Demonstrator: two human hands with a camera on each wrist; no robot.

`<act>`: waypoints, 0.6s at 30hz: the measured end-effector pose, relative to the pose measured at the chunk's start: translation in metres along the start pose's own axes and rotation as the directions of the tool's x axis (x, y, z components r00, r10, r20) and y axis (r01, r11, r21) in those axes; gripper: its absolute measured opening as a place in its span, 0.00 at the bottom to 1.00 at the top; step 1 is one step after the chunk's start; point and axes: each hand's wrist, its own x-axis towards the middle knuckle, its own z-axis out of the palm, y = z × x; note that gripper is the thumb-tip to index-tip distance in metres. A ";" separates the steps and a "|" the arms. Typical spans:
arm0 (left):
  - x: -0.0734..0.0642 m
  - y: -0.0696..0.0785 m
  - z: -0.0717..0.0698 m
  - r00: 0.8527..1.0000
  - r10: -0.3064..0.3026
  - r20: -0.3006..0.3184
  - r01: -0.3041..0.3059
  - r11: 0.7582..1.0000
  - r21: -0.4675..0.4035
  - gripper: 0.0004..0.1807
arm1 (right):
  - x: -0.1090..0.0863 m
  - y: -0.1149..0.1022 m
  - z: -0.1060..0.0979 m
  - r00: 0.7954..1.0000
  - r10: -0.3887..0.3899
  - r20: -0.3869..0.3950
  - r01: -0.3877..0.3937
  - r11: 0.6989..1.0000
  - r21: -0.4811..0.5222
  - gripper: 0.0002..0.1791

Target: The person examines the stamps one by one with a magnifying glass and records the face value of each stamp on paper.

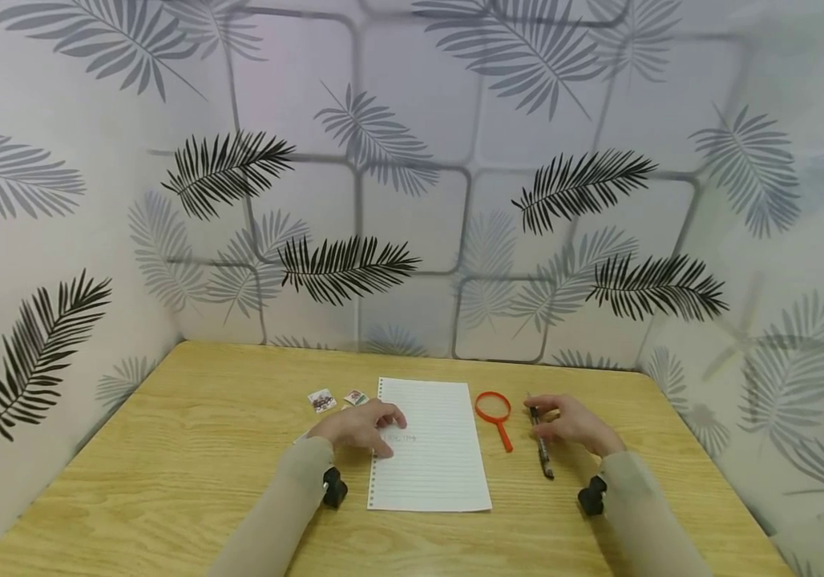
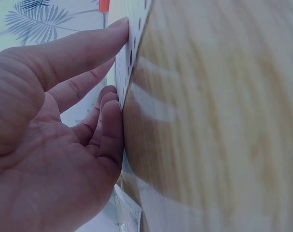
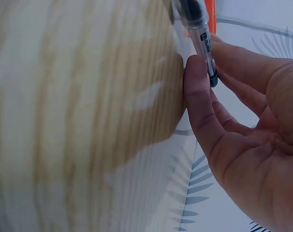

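My left hand (image 1: 361, 426) rests at the left edge of a white lined sheet of paper (image 1: 434, 473), its fingers loosely bent and the thumb touching the punched edge (image 2: 132, 53). A line of small handwriting (image 1: 405, 438) shows by the fingers. My right hand (image 1: 576, 425) has thumb and fingers around the upper part of a pen (image 1: 543, 457), clear and dark, lying slanted over the table. In the right wrist view the pen (image 3: 200, 38) passes between the fingertips; how firmly they grip is hard to tell. A red magnifying glass (image 1: 503, 435) lies between paper and pen.
Two small printed stickers or cards (image 1: 321, 400) lie left of the paper, beyond my left hand; another pale piece is partly hidden under that hand. The wooden table (image 1: 188, 449) meets leaf-patterned walls (image 1: 412, 200) at the back and sides.
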 end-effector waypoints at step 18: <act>-0.001 0.002 0.000 1.000 -0.020 -0.008 0.020 1.000 0.007 0.23 | 0.000 -0.001 0.003 1.000 0.000 -0.010 -0.001 0.996 -0.085 0.27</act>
